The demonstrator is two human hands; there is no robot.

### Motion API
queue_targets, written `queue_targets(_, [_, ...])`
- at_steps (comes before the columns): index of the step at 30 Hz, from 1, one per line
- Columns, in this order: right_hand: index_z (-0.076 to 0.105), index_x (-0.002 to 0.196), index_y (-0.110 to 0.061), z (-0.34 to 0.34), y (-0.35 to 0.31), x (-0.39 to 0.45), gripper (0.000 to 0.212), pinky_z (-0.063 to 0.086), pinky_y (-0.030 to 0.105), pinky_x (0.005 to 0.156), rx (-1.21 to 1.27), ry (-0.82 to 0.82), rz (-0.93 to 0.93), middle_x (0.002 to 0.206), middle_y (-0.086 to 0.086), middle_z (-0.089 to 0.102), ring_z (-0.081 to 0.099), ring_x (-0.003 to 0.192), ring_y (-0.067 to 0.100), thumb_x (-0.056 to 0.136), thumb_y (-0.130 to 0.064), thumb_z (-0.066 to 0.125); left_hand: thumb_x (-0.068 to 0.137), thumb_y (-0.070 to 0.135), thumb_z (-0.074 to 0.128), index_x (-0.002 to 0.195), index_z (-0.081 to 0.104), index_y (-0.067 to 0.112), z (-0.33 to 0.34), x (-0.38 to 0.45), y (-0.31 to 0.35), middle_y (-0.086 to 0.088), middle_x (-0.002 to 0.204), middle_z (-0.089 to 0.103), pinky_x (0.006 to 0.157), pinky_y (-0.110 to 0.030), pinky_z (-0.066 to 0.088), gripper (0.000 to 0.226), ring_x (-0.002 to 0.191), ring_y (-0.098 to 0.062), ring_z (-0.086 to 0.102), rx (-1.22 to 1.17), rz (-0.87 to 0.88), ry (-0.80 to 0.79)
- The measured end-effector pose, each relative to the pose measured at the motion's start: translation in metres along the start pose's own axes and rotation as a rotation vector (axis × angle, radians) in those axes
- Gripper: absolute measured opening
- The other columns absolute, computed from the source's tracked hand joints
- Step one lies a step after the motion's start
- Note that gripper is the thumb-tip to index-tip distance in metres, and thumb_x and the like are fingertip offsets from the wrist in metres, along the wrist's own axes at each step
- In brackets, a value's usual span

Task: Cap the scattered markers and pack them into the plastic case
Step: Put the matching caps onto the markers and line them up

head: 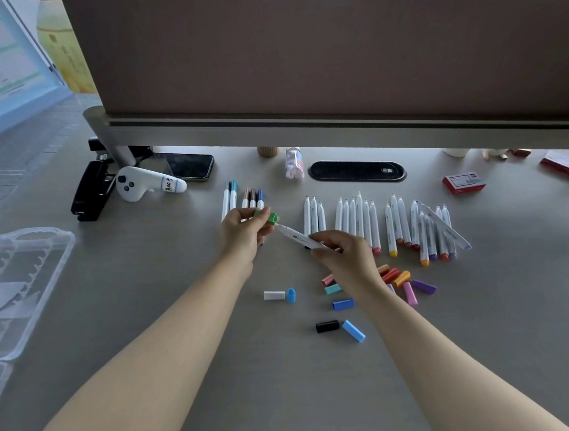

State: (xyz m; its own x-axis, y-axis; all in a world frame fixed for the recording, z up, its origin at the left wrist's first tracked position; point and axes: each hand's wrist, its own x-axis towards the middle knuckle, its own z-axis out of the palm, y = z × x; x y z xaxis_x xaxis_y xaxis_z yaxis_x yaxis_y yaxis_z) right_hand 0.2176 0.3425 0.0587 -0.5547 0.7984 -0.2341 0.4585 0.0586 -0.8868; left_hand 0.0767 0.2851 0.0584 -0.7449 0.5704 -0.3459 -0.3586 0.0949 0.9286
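Capping step under way: left hand (243,231) pinches a green cap (271,217), right hand (343,253) grips a white marker (297,237), tip just short of the cap mouth. Next move, I judge: line up tip and cap, press home. Plastic case (18,290) lies open far left; uncapped markers (363,222) and loose caps (346,304) remain on the desk (184,344).

- A green cap (271,217) is pinched by the left hand (243,231).
- A white-barrelled marker (295,237) is held in the right hand (345,256).
- White barrels with red, yellow, orange and purple ends are seen in the row of uncapped markers (370,223).
- Loose caps are scattered in white (274,295), black (327,326), light blue (353,330), blue (343,304), teal (332,289), pink (410,293), purple (423,286) and orange (401,278).
- The plastic case (18,290) is clear.
- The desk (221,375) is plain grey.
- A red box (463,182) is seen at the right.
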Motion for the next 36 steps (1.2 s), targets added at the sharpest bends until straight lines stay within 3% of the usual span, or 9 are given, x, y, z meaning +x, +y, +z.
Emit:
queue_targets(6, [0.066, 0.106, -0.019, 0.001, 0.001, 0.000, 0.024, 0.034, 0.022, 0.053, -0.010, 0.001, 0.004, 0.072, -0.009, 0.056, 0.043, 0.057, 0.008, 0.087, -0.010, 0.054, 0.089, 0.010, 0.056, 0.071, 0.044, 0.018, -0.001, 0.002, 0.005, 0.010, 0.041, 0.059, 0.039, -0.004, 0.038, 0.023, 0.035, 0.005, 0.053, 0.000, 0.025, 0.072])
queue_targets(9, [0.066, 0.107, -0.019, 0.001, 0.000, 0.001, 0.025, 0.032, 0.021, 0.051, -0.017, -0.002, -0.003, 0.070, -0.008, 0.055, 0.041, 0.054, 0.008, 0.088, -0.010, 0.053, 0.088, 0.007, 0.056, 0.071, 0.044, 0.017, -0.002, 0.001, 0.005, 0.000, 0.064, 0.058, 0.039, -0.004, 0.038, 0.023, 0.035, 0.005, 0.053, 0.046, 0.031, 0.041])
queue_targets(14, [0.066, 0.102, -0.015, 0.008, -0.006, 0.002, 0.019, 0.033, 0.025, 0.052, -0.001, -0.007, -0.025, 0.064, -0.005, 0.052, 0.039, 0.052, 0.010, 0.088, -0.010, 0.054, 0.086, 0.002, 0.058, 0.071, 0.044, 0.017, -0.001, 0.000, 0.004, -0.002, 0.069, 0.054, 0.041, -0.004, 0.038, 0.025, 0.035, 0.005, 0.052, 0.116, 0.055, -0.008])
queue_targets(22, [0.061, 0.095, -0.012, 0.021, -0.009, 0.011, 0.009, 0.032, 0.010, 0.042, 0.102, 0.036, 0.050, 0.065, -0.006, 0.048, 0.039, 0.055, 0.006, 0.087, -0.010, 0.056, 0.087, 0.003, 0.056, 0.075, 0.045, 0.022, 0.002, 0.005, 0.005, 0.006, 0.073, 0.053, 0.057, -0.017, 0.039, 0.025, 0.039, 0.007, 0.053, 0.120, 0.059, -0.072])
queue_targets(25, [0.062, 0.094, -0.011, 0.023, -0.012, 0.017, 0.009, 0.033, 0.012, 0.048, 0.118, 0.046, 0.052, 0.065, -0.006, 0.049, 0.041, 0.057, 0.005, 0.087, -0.009, 0.056, 0.088, 0.005, 0.054, 0.075, 0.043, 0.022, 0.001, 0.012, 0.002, 0.005, 0.072, 0.053, 0.056, -0.015, 0.041, 0.025, 0.039, 0.006, 0.054, 0.126, 0.065, -0.085])
queue_targets(29, [0.062, 0.099, -0.011, 0.032, -0.020, 0.029, 0.014, 0.035, 0.018, 0.052, 0.110, 0.053, 0.033, 0.069, -0.005, 0.051, 0.045, 0.062, 0.009, 0.089, -0.009, 0.053, 0.087, 0.005, 0.056, 0.098, 0.041, 0.021, 0.003, 0.021, 0.000, 0.000, 0.072, 0.055, 0.051, -0.010, 0.042, 0.025, 0.042, 0.005, 0.055, 0.138, 0.066, -0.139])
queue_targets(32, [0.063, 0.104, -0.010, 0.037, -0.023, 0.038, 0.019, 0.034, 0.010, 0.045, 0.127, 0.035, 0.038, 0.077, -0.002, 0.057, 0.045, 0.059, 0.006, 0.093, -0.016, 0.048, 0.086, 0.002, 0.057, 0.114, 0.037, 0.021, 0.006, 0.034, 0.006, -0.004, 0.081, 0.056, 0.052, -0.010, 0.043, 0.040, 0.043, 0.002, 0.056, 0.160, 0.071, -0.135])
queue_targets(34, [0.065, 0.104, -0.007, 0.037, -0.019, 0.045, 0.024, 0.033, 0.009, 0.043, 0.144, 0.058, 0.067, 0.076, 0.000, 0.059, 0.047, 0.060, 0.007, 0.094, -0.020, 0.048, 0.086, 0.000, 0.057, 0.125, 0.039, 0.013, 0.005, 0.048, 0.007, -0.008, 0.091, 0.054, 0.052, -0.007, 0.045, 0.045, 0.054, -0.006, 0.056, 0.215, 0.086, -0.135])
queue_targets(36, [0.064, 0.110, -0.010, 0.035, -0.008, 0.054, 0.025, 0.043, 0.015, 0.062, 0.094, 0.146, 0.082, 0.097, 0.004, 0.065, 0.057, 0.083, 0.014, 0.092, -0.021, 0.051, 0.085, 0.003, 0.058, 0.134, 0.036, 0.008, 0.001, 0.064, 0.003, -0.002, 0.086, 0.054, 0.070, -0.016, 0.048, 0.053, 0.070, -0.014, 0.056, 0.352, 0.139, -0.162])
